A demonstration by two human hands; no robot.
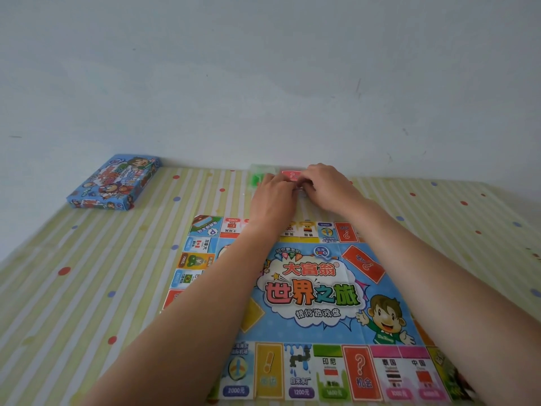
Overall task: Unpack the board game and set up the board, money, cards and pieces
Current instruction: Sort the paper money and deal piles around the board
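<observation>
The paper game board [310, 291] lies unfolded and flat on the striped cloth, its title in the middle. Beyond its far edge, both arms reach forward. My left hand [273, 194] and my right hand [325, 186] meet there, fingers curled together over something small that I cannot make out. A red card with a question mark [291, 174] shows just behind the fingers. A clear bag of green pieces [259, 175] lies to the left of my left hand. The blue game box [114, 183] sits at the far left by the wall.
A yellow-striped cloth with coloured dots [87, 288] covers the whole surface. A pale wall [263, 83] rises right behind the far edge. Striped cloth shows on both sides of the board.
</observation>
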